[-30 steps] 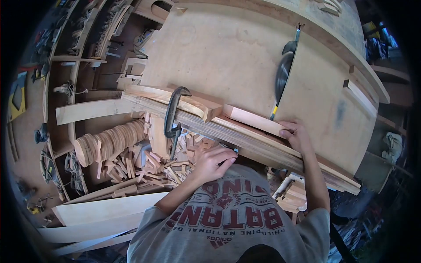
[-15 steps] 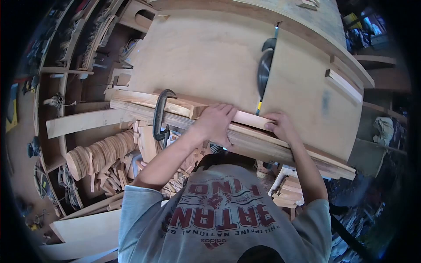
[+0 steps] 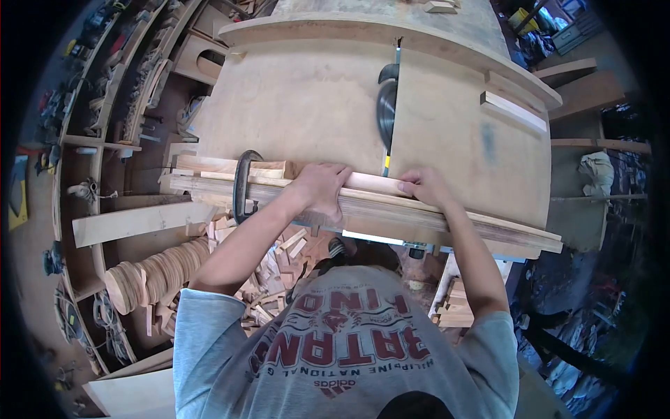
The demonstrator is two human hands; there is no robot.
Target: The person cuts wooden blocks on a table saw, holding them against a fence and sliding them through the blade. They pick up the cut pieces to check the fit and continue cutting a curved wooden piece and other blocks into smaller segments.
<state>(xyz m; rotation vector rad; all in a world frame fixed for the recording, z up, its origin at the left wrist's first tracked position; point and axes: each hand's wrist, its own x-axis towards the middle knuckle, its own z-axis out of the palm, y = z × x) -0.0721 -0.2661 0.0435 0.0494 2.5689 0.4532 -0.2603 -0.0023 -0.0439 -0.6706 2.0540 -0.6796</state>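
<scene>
A pale wooden strip (image 3: 373, 183) lies along the front rail (image 3: 398, 207) of a plywood saw sled. My left hand (image 3: 322, 185) is closed over the strip's left part, fingers on top and thumb down the rail's near side. At the strip's right end, my right hand (image 3: 427, 187) grips it between thumb and fingers. Just beyond the strip stands a circular saw blade (image 3: 386, 112) in the slot. Left of my left hand, a C-clamp (image 3: 242, 185) holds a wooden block (image 3: 269, 168) against the rail.
A curved back rail (image 3: 307, 28) crosses the sled's far side, with a pale wood block (image 3: 513, 112) near its right end. Shelves (image 3: 101, 143) with tools stand at left. Below lie stacked wooden discs (image 3: 157, 272) and offcuts (image 3: 279, 262).
My view has shifted, so the sled, blade and both hands appear further left. Both hands keep their grip on the strip, with little visible change in their hold.
</scene>
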